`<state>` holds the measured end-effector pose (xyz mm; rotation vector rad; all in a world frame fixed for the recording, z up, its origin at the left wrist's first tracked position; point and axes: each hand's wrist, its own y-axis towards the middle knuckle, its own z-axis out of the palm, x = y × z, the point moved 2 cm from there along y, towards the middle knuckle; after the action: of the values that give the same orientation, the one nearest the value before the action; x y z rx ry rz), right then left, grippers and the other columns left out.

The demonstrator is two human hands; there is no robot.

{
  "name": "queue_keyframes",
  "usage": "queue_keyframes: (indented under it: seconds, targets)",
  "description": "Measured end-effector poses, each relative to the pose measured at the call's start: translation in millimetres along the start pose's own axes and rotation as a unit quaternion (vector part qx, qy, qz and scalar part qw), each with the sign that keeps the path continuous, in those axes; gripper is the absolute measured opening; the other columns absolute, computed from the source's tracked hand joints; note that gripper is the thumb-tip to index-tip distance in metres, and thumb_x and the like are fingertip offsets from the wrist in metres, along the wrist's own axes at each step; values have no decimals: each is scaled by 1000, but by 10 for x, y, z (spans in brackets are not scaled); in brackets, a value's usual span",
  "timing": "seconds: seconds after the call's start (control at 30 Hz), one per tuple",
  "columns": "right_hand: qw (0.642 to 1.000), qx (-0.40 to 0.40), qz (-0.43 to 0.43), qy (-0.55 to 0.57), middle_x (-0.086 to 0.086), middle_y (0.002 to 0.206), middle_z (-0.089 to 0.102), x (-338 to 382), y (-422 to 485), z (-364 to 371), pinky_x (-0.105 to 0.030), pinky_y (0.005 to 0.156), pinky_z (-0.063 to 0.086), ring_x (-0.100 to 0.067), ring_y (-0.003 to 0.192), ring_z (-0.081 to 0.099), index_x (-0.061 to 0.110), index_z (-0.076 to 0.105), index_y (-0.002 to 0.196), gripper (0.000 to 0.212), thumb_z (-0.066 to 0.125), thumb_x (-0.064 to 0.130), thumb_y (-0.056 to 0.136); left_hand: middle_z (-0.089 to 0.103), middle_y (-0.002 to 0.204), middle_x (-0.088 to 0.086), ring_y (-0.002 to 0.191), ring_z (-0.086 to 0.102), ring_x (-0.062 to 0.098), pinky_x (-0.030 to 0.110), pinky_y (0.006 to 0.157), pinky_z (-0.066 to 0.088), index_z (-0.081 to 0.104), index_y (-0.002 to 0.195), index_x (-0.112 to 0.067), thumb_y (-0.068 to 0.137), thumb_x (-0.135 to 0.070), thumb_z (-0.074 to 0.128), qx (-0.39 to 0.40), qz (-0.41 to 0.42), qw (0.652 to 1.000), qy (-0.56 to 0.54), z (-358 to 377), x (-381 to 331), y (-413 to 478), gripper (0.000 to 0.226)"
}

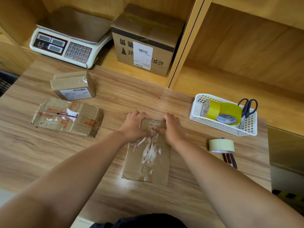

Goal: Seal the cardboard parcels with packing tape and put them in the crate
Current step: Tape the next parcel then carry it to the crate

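Cardboard parcel point(148, 162) lies flat on the wooden table point(107, 99), its far end clamped by the left hand point(134, 127) and the right hand point(172, 129). The fingers curl over that edge and the thumbs meet on the clear tape point(148, 150) along the seam. It looks light, thin and easily dented, and the tape looks slick, so the bare long side edges seem the best hold. A beige tape roll point(221, 145) sits to the right of the fingers, and a crumpled parcel point(67, 117) to the left.
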<state>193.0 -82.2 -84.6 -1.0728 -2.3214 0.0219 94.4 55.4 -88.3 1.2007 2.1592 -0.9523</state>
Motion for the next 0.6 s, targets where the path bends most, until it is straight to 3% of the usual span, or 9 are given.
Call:
queue_keyframes:
  seconds: [0.13,0.37,0.5,0.6]
  targets:
    - [999,-26,20,5,0,104,52,-5,20,29,-38,74,41,-22,99,43,15,45,99,35,54,48,90,46,99,-3,108,37,17,30,89,32,57,94,-27,75,-41,76,-49,-21,997,-55,34,7,72,31]
    - [998,-20,54,-32,-6,114,52,16,44,39,-35,74,33,-27,107,42,12,48,104,36,42,47,96,48,95,-4,106,37,15,31,90,33,61,86,-23,80,-42,70,-91,-40,991,-85,87,9,80,22]
    - [998,17,40,-39,-5,117,48,-10,24,22,-35,79,37,-25,108,41,12,46,108,42,47,51,93,46,88,-8,102,38,14,33,90,35,59,82,-25,84,-40,66,-105,-32,991,-76,88,-12,74,17]
    - [999,33,-4,-33,-5,126,43,-28,-62,7,-36,91,38,-23,113,38,12,44,122,54,55,52,88,45,87,-7,98,38,14,34,87,36,59,82,-23,88,-38,63,-110,-27,992,-48,88,-26,71,17]
